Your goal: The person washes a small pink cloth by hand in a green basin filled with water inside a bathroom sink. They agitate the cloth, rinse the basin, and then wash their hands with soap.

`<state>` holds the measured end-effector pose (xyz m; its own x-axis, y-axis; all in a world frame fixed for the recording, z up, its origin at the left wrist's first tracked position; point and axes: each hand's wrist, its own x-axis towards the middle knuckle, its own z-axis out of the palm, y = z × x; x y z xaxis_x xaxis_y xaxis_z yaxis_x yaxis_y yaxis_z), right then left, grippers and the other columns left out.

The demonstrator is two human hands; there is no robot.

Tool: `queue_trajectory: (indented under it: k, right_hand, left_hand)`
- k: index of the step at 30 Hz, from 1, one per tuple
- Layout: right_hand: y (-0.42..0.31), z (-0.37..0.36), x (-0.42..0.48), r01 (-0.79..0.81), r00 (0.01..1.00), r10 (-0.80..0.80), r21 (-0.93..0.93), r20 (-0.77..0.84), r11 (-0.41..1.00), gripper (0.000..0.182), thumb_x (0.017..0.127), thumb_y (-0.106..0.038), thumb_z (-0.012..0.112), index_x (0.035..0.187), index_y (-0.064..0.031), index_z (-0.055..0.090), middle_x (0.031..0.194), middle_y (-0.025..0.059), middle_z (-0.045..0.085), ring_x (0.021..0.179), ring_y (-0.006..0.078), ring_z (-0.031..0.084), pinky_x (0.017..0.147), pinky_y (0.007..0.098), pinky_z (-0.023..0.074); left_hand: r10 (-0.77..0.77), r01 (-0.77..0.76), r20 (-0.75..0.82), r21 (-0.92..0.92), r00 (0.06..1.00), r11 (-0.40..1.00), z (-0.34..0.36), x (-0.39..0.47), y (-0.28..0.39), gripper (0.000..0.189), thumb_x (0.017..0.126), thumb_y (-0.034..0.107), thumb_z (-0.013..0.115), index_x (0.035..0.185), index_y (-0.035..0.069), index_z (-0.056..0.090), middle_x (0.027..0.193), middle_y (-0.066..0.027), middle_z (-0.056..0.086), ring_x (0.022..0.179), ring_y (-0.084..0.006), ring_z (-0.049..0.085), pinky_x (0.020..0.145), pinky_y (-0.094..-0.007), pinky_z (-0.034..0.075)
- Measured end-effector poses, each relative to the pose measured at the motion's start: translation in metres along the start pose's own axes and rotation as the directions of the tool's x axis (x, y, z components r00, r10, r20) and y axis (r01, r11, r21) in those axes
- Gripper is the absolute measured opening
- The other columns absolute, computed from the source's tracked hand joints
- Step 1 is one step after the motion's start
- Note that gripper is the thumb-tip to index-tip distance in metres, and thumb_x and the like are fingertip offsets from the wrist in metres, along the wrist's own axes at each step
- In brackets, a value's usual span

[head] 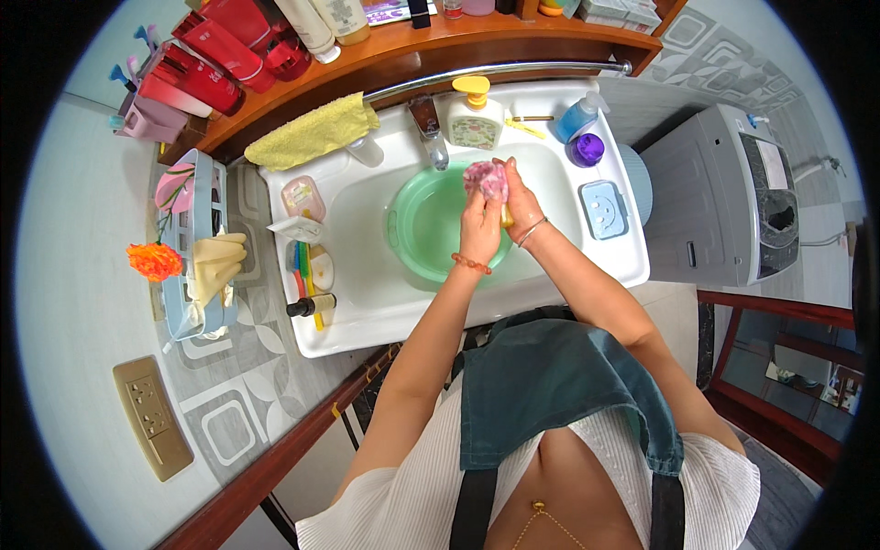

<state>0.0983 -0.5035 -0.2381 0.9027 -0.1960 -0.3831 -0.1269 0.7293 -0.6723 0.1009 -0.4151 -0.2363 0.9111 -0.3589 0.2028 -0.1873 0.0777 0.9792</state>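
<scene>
Over the right side of a green plastic basin (pixel 430 227), my two hands meet around a wet pink-and-white cloth (pixel 486 180). My left hand (pixel 480 223), with an orange bead bracelet at the wrist, grips the cloth from the near side. Against the cloth and a yellowish bar, perhaps soap (pixel 507 216), my right hand (pixel 524 203) is curled, a thin bangle on its wrist. The basin stands in the white sink (pixel 364 275) and holds water. Behind it are the metal faucet (pixel 434 144) and a pump bottle with a yellow top (pixel 474 120).
A yellow towel (pixel 313 134) hangs at the back left. On the right rim sit a blue bottle (pixel 579 118), a purple jar (pixel 586 150) and a blue soap dish (pixel 605 210). Brushes (pixel 302 265) and a dropper bottle (pixel 313 304) lie at the left rim. A wooden shelf (pixel 412 45) overhangs the back.
</scene>
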Motion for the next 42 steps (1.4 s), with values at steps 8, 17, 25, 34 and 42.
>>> queue_trajectory:
  k: [8,17,25,34,42]
  right_hand:
    - [0.001,-0.008,-0.006,-0.280,0.960,0.271,0.366,0.078,0.888,0.050,0.080,-0.050,0.041,0.104,-0.0060,0.047,0.098,0.0122,0.054,0.087,0.0248,0.053,0.077,0.0387,0.0442]
    - [0.009,-0.031,0.017,-0.477,0.862,0.277,0.495,0.424,0.726,0.054,0.074,-0.053,0.050,0.096,-0.0038,0.048,0.093,0.0121,0.054,0.082,0.0237,0.052,0.076,0.0351,0.0438]
    - [-0.001,-0.035,0.013,-0.495,0.864,0.397,0.371,0.310,0.786,0.052,0.075,-0.051,0.048,0.095,-0.0032,0.046,0.096,0.0148,0.053,0.088,0.0260,0.051,0.079,0.0365,0.0425]
    - [-0.014,-0.012,0.010,-0.390,0.913,0.289,0.408,0.287,0.826,0.056,0.080,-0.056,0.029,0.107,-0.0088,0.044,0.100,0.0117,0.052,0.091,0.0251,0.051,0.081,0.0427,0.0406]
    - [-0.016,0.019,0.007,-0.331,0.920,0.231,0.316,0.316,0.889,0.051,0.081,-0.051,0.038,0.112,-0.0117,0.044,0.103,0.0041,0.052,0.093,0.0171,0.051,0.082,0.0323,0.0421]
  left_hand:
    - [0.266,-0.223,-0.067,0.374,0.962,0.900,0.007,-0.014,0.006,0.023,0.079,0.021,0.046,0.092,0.002,0.048,0.097,-0.0142,0.044,0.086,-0.0319,0.042,0.076,-0.0394,0.034]
    - [0.501,-0.395,-0.061,0.538,0.863,0.745,0.014,0.000,0.013,0.027,0.071,0.028,0.055,0.077,0.002,0.052,0.081,-0.0122,0.051,0.074,-0.0287,0.046,0.071,-0.0381,0.035]
    - [0.599,-0.560,0.090,0.485,0.796,0.671,0.007,-0.001,0.013,0.028,0.074,0.025,0.056,0.084,-0.001,0.051,0.079,-0.0136,0.055,0.061,-0.0239,0.052,0.056,-0.0333,0.041]
    - [-0.091,0.075,-0.146,-0.115,0.985,0.991,-0.008,0.041,0.013,0.037,0.079,0.024,0.054,0.107,0.005,0.041,0.091,-0.0097,0.044,0.085,-0.0200,0.045,0.075,-0.0302,0.039]
    - [0.459,-0.333,-0.023,0.656,0.888,0.678,-0.010,0.047,0.026,0.046,0.073,0.020,0.056,0.115,0.006,0.041,0.114,-0.0165,0.040,0.108,-0.0335,0.035,0.091,-0.0437,0.026]
